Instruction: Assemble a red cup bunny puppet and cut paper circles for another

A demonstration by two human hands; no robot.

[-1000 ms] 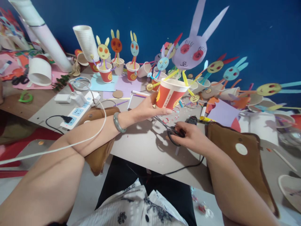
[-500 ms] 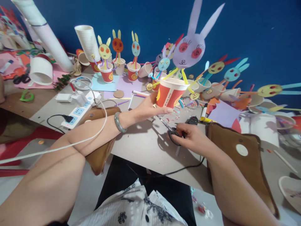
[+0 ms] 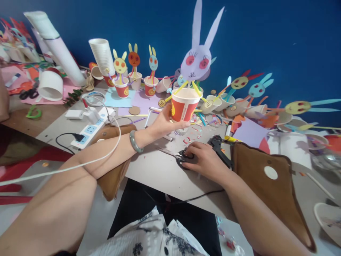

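My left hand (image 3: pixel 162 122) is wrapped round a red paper cup (image 3: pixel 185 106), held upright above the table. A purple paper rabbit head (image 3: pixel 196 64) with long ears and red eyes rises out of this cup, with yellow arms over the rim. Low at the table, my right hand (image 3: pixel 204 158) has its fingers in the handles of black scissors (image 3: pixel 183 156), whose blades point left along the tabletop. Just beyond that hand lies a black glue gun (image 3: pixel 220 151). Paper scraps (image 3: pixel 190 138) are scattered below the cup.
A white power strip (image 3: pixel 93 128) with plugs and a loose cable lies at the left. Several cups with paper rabbits, such as this yellow one (image 3: pixel 121 87), stand along the blue wall. A stack of cups (image 3: pixel 102 53) rises behind. A brown cushion (image 3: pixel 262 177) covers the right edge.
My right hand has lowered the scissors to the table and moved left, leaving the glue gun more exposed. In the picture, the cup and rabbit sit slightly further left.
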